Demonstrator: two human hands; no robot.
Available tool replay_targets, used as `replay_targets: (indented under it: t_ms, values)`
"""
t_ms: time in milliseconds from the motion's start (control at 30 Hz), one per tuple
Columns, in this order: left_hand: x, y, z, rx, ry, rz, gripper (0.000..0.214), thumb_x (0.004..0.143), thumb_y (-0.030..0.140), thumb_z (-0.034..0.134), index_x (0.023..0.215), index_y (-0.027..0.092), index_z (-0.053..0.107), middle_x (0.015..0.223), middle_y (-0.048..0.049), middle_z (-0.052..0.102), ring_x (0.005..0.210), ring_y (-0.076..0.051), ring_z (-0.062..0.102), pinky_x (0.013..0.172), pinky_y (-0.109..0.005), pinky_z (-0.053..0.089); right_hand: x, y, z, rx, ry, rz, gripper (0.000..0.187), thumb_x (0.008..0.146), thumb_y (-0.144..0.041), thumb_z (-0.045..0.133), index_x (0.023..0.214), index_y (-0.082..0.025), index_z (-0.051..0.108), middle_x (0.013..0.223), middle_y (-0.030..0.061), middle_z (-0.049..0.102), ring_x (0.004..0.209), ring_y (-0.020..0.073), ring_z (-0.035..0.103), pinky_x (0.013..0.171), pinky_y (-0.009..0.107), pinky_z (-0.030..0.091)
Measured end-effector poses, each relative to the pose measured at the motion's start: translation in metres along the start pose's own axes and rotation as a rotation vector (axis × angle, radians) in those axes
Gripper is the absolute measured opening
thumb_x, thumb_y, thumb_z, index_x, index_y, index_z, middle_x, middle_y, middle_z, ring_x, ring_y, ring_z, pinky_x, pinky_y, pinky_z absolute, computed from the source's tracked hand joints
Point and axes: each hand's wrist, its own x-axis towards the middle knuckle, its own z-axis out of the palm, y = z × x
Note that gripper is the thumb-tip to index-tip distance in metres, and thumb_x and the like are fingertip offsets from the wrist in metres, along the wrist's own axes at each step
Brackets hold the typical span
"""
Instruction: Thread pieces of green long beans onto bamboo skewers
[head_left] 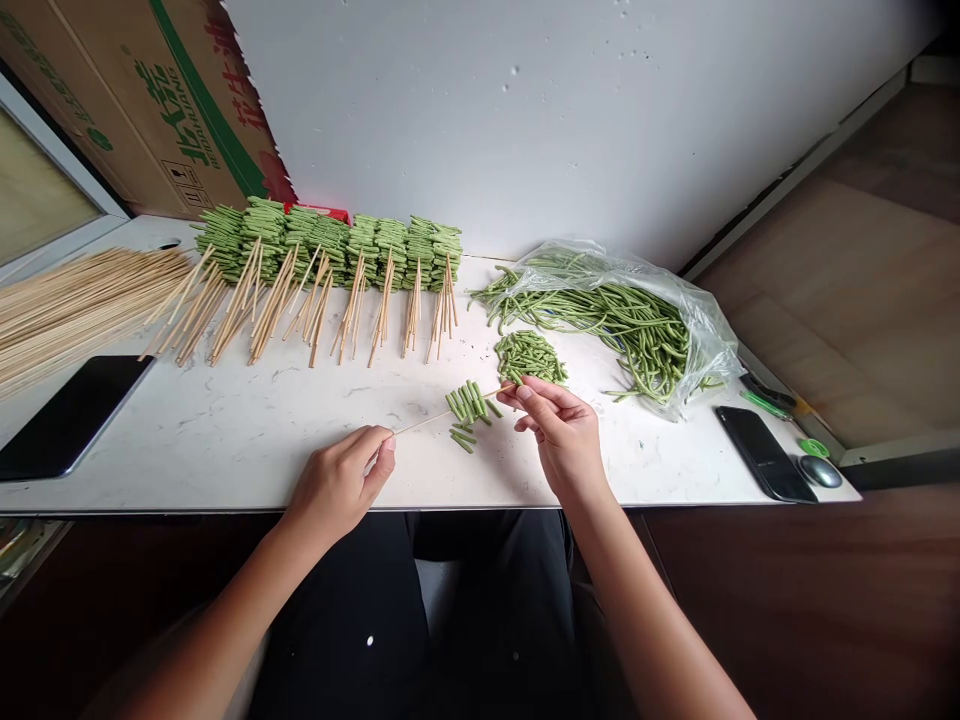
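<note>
Wooden skewers [82, 310], glossy plastic bag [709, 325]

A pale grey wall [525, 130], pitted in places, rises behind a white counter [225, 440] with faint grey streaks. At the left, a cardboard box [112, 90] stands beside a light frame [52, 148] edging a yellowish panel [34, 190]. A blurred brown surface [847, 250] flanks the right. Light is soft, the upper right corner dark

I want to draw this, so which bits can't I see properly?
All in the head view:
- Left end of the skewer: hidden inside the left hand.
- Loose sticks: ends cut off by the left edge.
- Red thing: mostly behind the stacked bean skewers, so I can't say what it is.
- Cardboard box: cut off by the top edge.
</note>
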Motion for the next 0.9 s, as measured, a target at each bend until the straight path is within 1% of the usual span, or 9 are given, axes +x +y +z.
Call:
replay_targets:
  t_ms: [233,433,667,800,900]
  values:
    - [-0.0006,0.0005,0.0007,0.025,0.01,0.015,0.021,0.108,0.026,0.044,0.091,0.021,0.055,0.075,0.0021,0.053,0.062,-0.012,0.044,0.063,-0.026,0.036,-0.0003,0.0006,0.0014,0.011,0.002,0.033,0.027,0.075,-0.036,0.092,0.094,-0.021,0.083,0.1,0.0107,0.084,0.092,0.027,0.081,0.058,0.027,0.053]
    - [-0.0004,0.0006,0.0004,0.043,-0.004,0.028,0.023,0.109,0.026,0.042,0.092,0.021,0.057,0.076,0.0015,0.055,0.063,-0.012,0.045,0.063,-0.026,0.036,0.0003,0.0029,0.0004,0.013,0.013,0.021,0.026,0.074,-0.034,0.093,0.094,-0.021,0.083,0.099,0.0101,0.084,0.089,0.0258,0.081,0.06,0.028,0.055]
    - [0.0,0.0013,0.0011,0.06,0.0,0.042,0.023,0.109,0.025,0.041,0.092,0.02,0.057,0.075,0.0019,0.053,0.063,-0.012,0.044,0.062,-0.026,0.036,-0.0015,0.002,0.0004,-0.028,0.001,0.018,0.029,0.075,-0.037,0.092,0.097,-0.02,0.082,0.097,0.0105,0.084,0.09,0.0263,0.081,0.063,0.03,0.057]
    - [0.0,0.0021,0.0012,0.056,0.001,0.044,0.022,0.108,0.024,0.042,0.093,0.021,0.057,0.076,0.0018,0.054,0.063,-0.012,0.045,0.062,-0.026,0.036,-0.0019,0.0004,0.0002,-0.022,-0.023,0.025,0.029,0.075,-0.037,0.092,0.097,-0.021,0.082,0.098,0.0092,0.084,0.093,0.0253,0.08,0.065,0.029,0.057]
    - [0.0,0.0013,0.001,0.041,0.004,0.038,0.021,0.108,0.024,0.042,0.094,0.021,0.058,0.076,0.0013,0.056,0.064,-0.012,0.046,0.063,-0.026,0.037,-0.0014,-0.0004,0.0002,-0.004,-0.041,0.036,0.024,0.078,-0.037,0.09,0.096,-0.024,0.082,0.096,0.0064,0.082,0.096,0.0222,0.077,0.064,0.027,0.055]
